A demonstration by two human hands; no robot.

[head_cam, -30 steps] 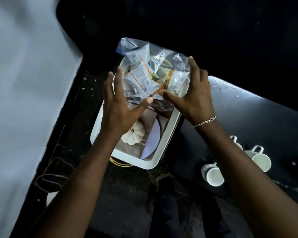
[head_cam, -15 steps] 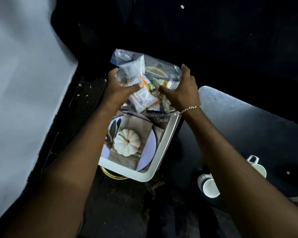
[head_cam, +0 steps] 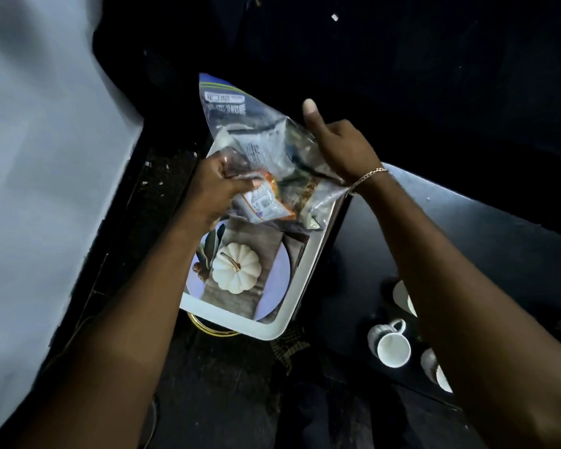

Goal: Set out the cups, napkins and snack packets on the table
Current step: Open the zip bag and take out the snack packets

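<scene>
A clear zip bag of snack packets hangs above a white bin. My left hand grips the bag's lower left side, fingers closed on the plastic. My right hand holds its right side, thumb sticking up. An orange and white packet shows through the plastic at the bottom. Inside the bin lies a napkin pack printed with a white pumpkin. White cups lie on their sides on the dark table at the right, partly hidden behind my right forearm.
A pale wall fills the left side. The floor beneath the bin is dark, and a gold ring shows under the bin's near edge. The far background is black.
The bag has been lifted and tilted, its zip end now pointing up and away. My left hand closed into a fist on the lower left; my right hand shifted to the right side, thumb raised.
</scene>
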